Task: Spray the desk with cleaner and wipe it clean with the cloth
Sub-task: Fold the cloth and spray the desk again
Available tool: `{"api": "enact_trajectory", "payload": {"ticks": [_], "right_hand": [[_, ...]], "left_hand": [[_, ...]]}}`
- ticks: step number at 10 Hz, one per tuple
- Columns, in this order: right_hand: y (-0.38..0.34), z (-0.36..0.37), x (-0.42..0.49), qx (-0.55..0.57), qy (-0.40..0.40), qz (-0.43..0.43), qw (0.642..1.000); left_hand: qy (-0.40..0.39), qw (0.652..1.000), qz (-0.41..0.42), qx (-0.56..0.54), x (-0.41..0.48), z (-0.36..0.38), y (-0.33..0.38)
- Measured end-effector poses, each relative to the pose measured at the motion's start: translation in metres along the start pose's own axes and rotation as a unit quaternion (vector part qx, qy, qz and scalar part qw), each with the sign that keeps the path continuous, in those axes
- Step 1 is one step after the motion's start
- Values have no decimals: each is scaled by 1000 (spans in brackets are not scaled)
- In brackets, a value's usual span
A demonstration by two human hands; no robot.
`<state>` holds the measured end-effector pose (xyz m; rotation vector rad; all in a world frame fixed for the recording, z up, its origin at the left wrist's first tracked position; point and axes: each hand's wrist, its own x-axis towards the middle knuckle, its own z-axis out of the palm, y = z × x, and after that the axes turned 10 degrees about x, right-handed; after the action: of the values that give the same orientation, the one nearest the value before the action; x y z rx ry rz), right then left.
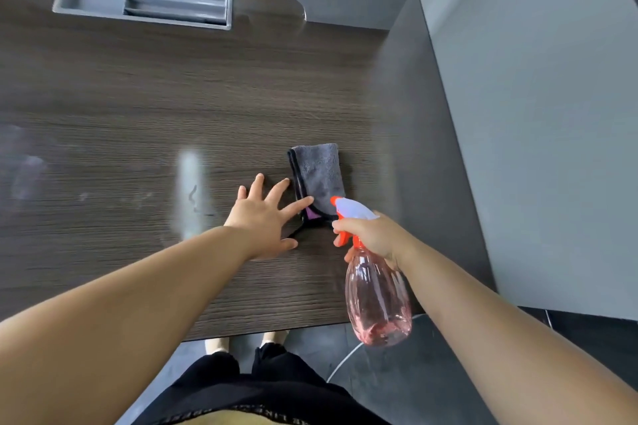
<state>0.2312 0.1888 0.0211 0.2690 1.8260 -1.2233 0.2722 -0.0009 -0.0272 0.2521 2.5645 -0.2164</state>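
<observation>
The dark wood-grain desk (138, 107) showed a pale streak (190, 190) left of the folded cloth (319, 176), with a grey wall (535, 114) at right. The left hand (264, 217) was spread, one fingertip touching the cloth. The right hand (373, 235) gripped the bottle (378, 300).

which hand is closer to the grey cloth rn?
Left. The left hand is at the cloth's left side, fingers spread, index fingertip at its edge. The right hand grips the spray bottle just short of the cloth's near end.

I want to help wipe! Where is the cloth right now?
In the head view, the grey cloth lies folded on the desk, right of centre, just beyond the open left hand and the spray bottle nozzle.
</observation>
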Motion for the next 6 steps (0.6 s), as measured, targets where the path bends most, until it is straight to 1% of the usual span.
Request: {"api": "enact_trajectory", "payload": {"ticks": [1,2,3,4,5,6], "right_hand": [[-4,2,1,14,0,-1,1000],[-12,1,2,-11,-4,-13,1000],[-20,1,4,-12,13,-28,999],[-34,3,5,47,28,-27,998],[-44,4,4,64,24,-30,997],[-46,3,7,44,20,-37,998]], "left_hand": [[0,1000,-2,6,0,1,0],[-2,1000,-5,5,1,1,1],[-8,1000,-7,5,2,0,1],[-6,1000,-5,6,1,-1,1],[-7,1000,-2,3,1,-1,0],[-8,1000,-1,2,0,-2,0]]}}
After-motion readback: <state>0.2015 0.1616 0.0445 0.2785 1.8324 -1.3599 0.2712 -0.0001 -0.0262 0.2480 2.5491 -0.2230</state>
